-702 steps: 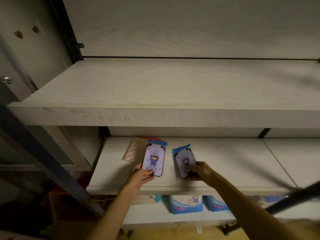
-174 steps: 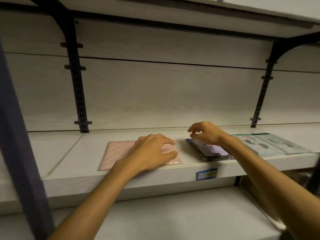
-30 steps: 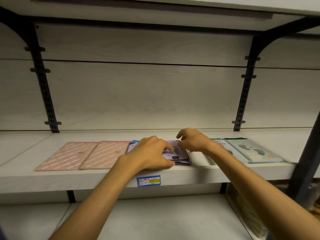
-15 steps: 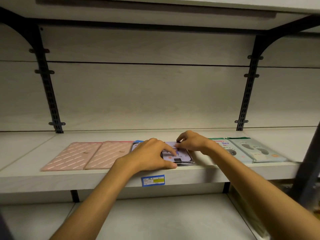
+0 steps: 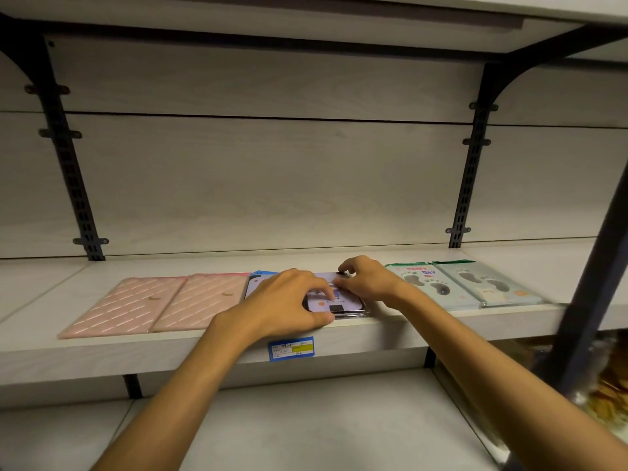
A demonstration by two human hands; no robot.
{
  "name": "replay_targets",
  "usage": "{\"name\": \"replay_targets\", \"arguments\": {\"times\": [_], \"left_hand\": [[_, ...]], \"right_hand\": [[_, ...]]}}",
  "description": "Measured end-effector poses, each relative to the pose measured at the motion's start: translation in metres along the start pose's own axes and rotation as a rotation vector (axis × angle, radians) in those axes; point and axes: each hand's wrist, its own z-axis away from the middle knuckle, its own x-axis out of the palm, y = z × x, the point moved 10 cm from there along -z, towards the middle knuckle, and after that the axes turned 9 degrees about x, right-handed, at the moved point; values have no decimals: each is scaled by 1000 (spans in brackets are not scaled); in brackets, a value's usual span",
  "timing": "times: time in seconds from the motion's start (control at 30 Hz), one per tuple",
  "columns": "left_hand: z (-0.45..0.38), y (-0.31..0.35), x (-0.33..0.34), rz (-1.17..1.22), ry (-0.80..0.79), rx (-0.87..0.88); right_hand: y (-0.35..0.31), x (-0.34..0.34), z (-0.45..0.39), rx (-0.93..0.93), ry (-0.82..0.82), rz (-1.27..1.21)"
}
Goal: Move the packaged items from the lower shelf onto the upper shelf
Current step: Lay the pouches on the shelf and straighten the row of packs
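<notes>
Two purple phone-case packages lie side by side on the upper shelf [image 5: 390,326]. My left hand [image 5: 282,305] rests palm down over the left package [image 5: 253,287] and presses its fingertips on the right package [image 5: 334,302]. My right hand [image 5: 368,282] pinches the far right corner of that right package. It tops a thin stack at the shelf's front edge. The lower shelf [image 5: 323,419] below my arms shows a bare board.
Two pink quilted packages [image 5: 136,305] [image 5: 204,300] lie left of my hands. Two pale green footprint packages [image 5: 424,283] [image 5: 492,283] lie to the right. A blue and yellow price label [image 5: 291,348] sticks on the shelf edge. A dark post [image 5: 591,270] stands at the right.
Both hands have stayed on the purple packages, with small finger shifts. The view has drifted slightly, and the packages have hardly moved.
</notes>
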Motion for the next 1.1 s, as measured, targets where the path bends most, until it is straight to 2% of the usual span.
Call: {"name": "replay_targets", "arguments": {"times": [0.2,0.3,0.5,0.87,1.1], "left_hand": [[-3,5,-4,-10,12,17],[-7,16,-6,-2,46,53],[-32,59,7,-35,46,111],[-103,118,46,11,2,85],[-114,126,62,-25,-56,98]], "right_hand": [[4,-15,5,-17,66,28],[10,-38,8,-53,158,42],[54,-87,3,-89,300,145],[138,-90,-45,-126,6,349],[143,-79,-52,-196,4,433]]}}
